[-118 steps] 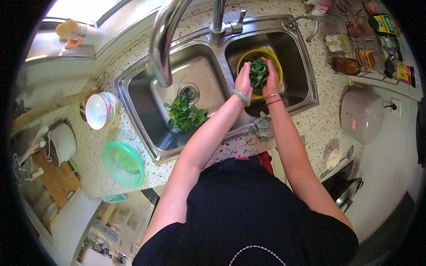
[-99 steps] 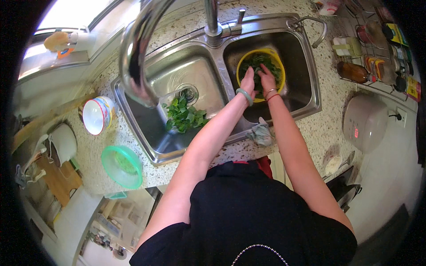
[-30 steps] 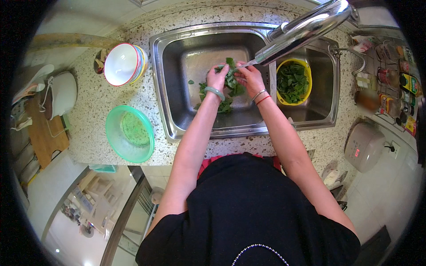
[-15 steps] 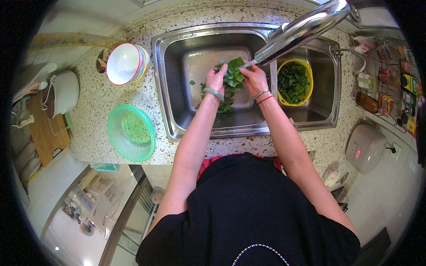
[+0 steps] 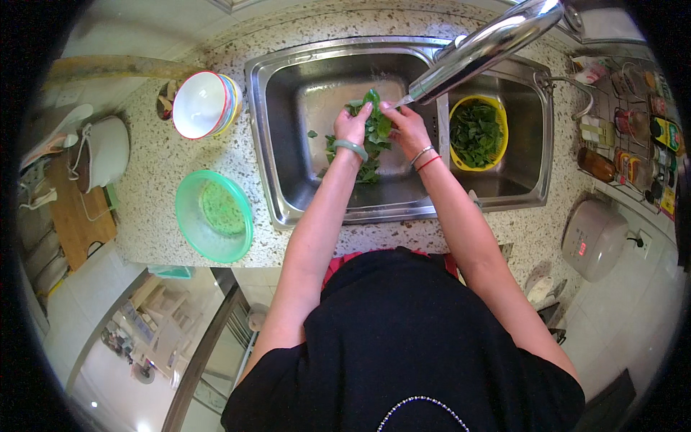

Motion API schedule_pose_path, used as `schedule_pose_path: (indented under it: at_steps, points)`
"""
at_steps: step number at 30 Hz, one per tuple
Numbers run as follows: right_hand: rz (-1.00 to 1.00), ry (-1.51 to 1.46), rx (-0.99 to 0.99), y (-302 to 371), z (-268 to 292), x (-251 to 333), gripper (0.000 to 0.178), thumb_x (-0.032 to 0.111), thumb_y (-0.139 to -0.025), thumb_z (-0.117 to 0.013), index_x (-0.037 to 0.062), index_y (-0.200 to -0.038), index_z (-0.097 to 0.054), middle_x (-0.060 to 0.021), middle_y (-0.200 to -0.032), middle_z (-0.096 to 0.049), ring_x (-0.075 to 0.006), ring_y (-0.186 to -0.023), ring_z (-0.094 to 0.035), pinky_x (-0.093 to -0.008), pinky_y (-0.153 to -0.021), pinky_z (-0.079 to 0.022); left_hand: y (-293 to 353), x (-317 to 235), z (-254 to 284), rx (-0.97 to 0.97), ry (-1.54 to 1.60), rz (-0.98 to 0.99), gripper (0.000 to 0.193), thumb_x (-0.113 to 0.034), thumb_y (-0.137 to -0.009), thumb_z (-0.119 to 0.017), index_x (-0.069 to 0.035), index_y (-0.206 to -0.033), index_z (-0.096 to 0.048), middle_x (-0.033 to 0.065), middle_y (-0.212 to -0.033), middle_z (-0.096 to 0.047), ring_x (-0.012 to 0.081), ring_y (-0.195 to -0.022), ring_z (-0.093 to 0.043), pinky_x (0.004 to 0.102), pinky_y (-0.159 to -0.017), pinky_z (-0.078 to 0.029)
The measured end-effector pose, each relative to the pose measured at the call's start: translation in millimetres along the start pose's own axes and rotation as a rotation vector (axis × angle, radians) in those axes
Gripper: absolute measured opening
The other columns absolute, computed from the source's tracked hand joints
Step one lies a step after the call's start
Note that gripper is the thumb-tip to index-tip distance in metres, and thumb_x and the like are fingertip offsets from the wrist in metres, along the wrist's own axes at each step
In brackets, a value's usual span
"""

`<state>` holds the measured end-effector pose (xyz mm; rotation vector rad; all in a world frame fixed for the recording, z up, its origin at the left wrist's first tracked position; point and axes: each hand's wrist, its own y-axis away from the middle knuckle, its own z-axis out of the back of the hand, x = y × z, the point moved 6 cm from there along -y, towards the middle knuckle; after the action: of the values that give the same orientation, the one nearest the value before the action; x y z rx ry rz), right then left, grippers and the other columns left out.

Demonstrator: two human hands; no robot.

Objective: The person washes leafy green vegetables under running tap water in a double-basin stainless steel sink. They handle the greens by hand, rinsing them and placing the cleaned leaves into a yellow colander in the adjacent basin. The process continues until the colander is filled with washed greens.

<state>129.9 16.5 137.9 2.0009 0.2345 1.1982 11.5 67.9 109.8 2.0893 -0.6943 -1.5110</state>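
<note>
Over the large left sink basin (image 5: pixel 288 162), both hands are closed on leafy greens (image 5: pixel 376 128). My left hand (image 5: pixel 350 127), with a pale green bangle at the wrist, pinches them from the left. On the other side my right hand (image 5: pixel 410 129) grips them with thumb and fingers, close to my left. A thin stream of water runs from the chrome faucet (image 5: pixel 489 47) beside my right fingers. More loose leaves (image 5: pixel 368 173) lie below my hands in the basin. My hands partly hide the stems.
A yellow colander (image 5: pixel 480 169) full of greens (image 5: pixel 475 133) sits in the smaller right basin. On the left counter stand stacked bowls (image 5: pixel 199 104) and a green plastic basin (image 5: pixel 248 223). At the right are a rack with jars and bottles (image 5: pixel 596 164) and a grey appliance (image 5: pixel 594 241).
My right hand has shifted slightly left and up, its fingertips nearer my left hand. The broad leaf between them now looks narrower and more upright.
</note>
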Motion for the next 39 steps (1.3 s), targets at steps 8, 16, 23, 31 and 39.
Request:
schedule_pose_path:
  at_steps: [8,16,23,31,39]
  points:
    - [0.074,-0.138,0.008,-11,1,-15,0.023,0.018,-0.077,-0.065,0.0048,-0.095,-0.058,-0.0001,-0.075,-0.057,-0.0093,-0.063,-0.053,-0.0223,-0.052,-0.041,-5,6,2,0.022,0.098,0.040,0.017,-0.019,-0.080,-0.063,-0.006,-0.088,-0.058,0.0031,-0.082,-0.061,0.0137,-0.068,-0.058,0.0273,-0.062,-0.047]
    - [0.150,0.244,-0.069,-8,-6,3,0.041,0.029,-0.071,-0.070,0.0023,-0.099,-0.056,-0.0039,-0.083,-0.059,-0.0121,-0.074,-0.055,-0.0283,-0.063,-0.045,5,4,-1,0.017,0.151,0.116,0.021,-0.023,-0.084,-0.057,-0.005,-0.096,-0.054,0.0052,-0.090,-0.059,0.0147,-0.078,-0.056,0.0308,-0.070,-0.046]
    - [0.186,-0.057,-0.065,-24,11,-7,0.037,0.018,-0.070,-0.071,-0.0004,-0.098,-0.056,-0.0081,-0.082,-0.059,-0.0136,-0.077,-0.057,-0.0261,-0.060,-0.046,5,1,-11,0.138,0.199,0.109,0.024,-0.026,-0.084,-0.058,-0.004,-0.094,-0.055,0.0047,-0.089,-0.059,0.0134,-0.081,-0.055,0.0295,-0.071,-0.045]
    - [0.009,-0.409,0.033,-26,18,-9,0.015,0.011,-0.079,-0.061,0.0008,-0.090,-0.057,-0.0055,-0.081,-0.058,-0.0136,-0.067,-0.052,-0.0247,-0.053,-0.042,9,-3,-10,0.172,0.005,0.130,0.031,-0.030,-0.080,-0.063,-0.004,-0.095,-0.055,0.0044,-0.091,-0.058,0.0118,-0.086,-0.052,0.0259,-0.078,-0.039]
    - [0.038,-0.222,0.074,-13,1,4,0.018,0.004,-0.075,-0.062,-0.0006,-0.091,-0.057,-0.0048,-0.077,-0.059,-0.0113,-0.064,-0.052,-0.0232,-0.054,-0.041,-1,4,-7,0.176,0.034,0.113,0.024,-0.012,-0.078,-0.063,-0.004,-0.099,-0.053,0.0058,-0.087,-0.060,0.0135,-0.076,-0.056,0.0274,-0.067,-0.046]
